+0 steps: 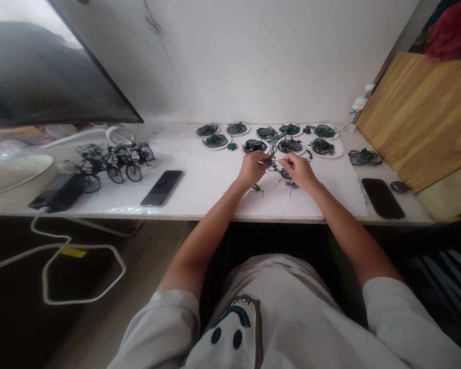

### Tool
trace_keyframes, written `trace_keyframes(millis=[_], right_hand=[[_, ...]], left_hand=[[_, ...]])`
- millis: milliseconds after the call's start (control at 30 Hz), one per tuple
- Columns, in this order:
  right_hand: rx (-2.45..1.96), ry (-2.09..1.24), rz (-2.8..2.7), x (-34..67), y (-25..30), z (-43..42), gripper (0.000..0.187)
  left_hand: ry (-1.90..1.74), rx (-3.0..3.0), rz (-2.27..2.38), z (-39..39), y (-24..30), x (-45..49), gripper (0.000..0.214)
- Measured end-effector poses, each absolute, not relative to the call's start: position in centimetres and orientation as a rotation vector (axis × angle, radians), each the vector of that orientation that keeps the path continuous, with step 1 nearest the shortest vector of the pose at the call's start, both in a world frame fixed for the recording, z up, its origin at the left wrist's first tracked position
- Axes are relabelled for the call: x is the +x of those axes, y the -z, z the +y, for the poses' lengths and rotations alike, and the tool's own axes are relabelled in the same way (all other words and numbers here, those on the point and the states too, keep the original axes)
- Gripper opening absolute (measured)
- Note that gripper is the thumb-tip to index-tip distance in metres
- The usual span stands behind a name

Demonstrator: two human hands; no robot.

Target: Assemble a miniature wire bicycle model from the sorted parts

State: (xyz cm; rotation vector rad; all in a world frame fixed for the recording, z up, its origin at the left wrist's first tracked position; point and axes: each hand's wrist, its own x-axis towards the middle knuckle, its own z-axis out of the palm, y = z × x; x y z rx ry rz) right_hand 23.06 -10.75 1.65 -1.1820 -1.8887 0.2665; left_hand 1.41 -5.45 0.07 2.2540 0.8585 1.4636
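Observation:
My left hand (pixel 252 167) and my right hand (pixel 300 169) meet over the white table (pixel 215 189), both pinching a small dark green and black model bicycle part (pixel 272 160) held between them. The fingers of each hand are closed on it. Tiny loose parts (pixel 258 188) lie on the table just under my hands. Behind them stand several white plates of dark parts (pixel 290 145).
Finished little model bicycles (pixel 113 161) stand at the left beside a black phone (pixel 162 187) and a black charger with white cable (pixel 57 191). Another phone (pixel 382 198) lies at the right, near a wooden board (pixel 418 115). A monitor (pixel 42 72) leans at the far left.

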Motion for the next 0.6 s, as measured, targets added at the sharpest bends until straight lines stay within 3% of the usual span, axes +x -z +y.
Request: trace_keyframes(millis=[200, 600], right_hand=[[-1.202, -0.223, -1.910, 22.99, -1.57, -10.66, 0.065], [-1.103, -0.341, -1.930, 22.85, -0.87, -10.40, 0.040]], left_hand=[[-1.448, 2.280, 0.846, -5.42, 0.13, 1.61, 0.014], [-1.506, 2.244, 0.937, -5.08, 0.25, 1.55, 0.011]])
